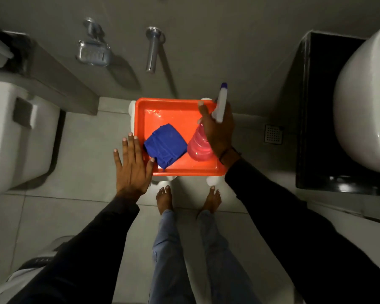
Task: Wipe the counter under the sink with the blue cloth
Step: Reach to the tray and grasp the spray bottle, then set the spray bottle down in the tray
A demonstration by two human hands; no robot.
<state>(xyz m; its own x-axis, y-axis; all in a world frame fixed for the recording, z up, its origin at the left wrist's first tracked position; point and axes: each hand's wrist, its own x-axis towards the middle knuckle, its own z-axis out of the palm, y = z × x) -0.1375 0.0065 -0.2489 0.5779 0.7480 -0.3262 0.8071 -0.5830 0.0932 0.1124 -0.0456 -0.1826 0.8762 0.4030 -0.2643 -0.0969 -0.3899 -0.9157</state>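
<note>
A folded blue cloth (165,145) lies in the orange tray (176,105), toward its near left. My left hand (132,165) hovers flat with fingers spread just left of the tray, thumb tip close to the cloth. My right hand (218,128) is wrapped around the neck of a pink spray bottle (199,148) with a white and blue nozzle, standing at the tray's right side. The black counter (316,128) under the white sink (364,102) is at the right.
The tray rests on a white stool (213,181) on the tiled floor. A toilet tank (15,137) stands at the left. A wall spout (152,51) and soap dish (92,54) are on the far wall. A floor drain (272,133) lies between tray and counter. My bare feet (187,199) are near the stool.
</note>
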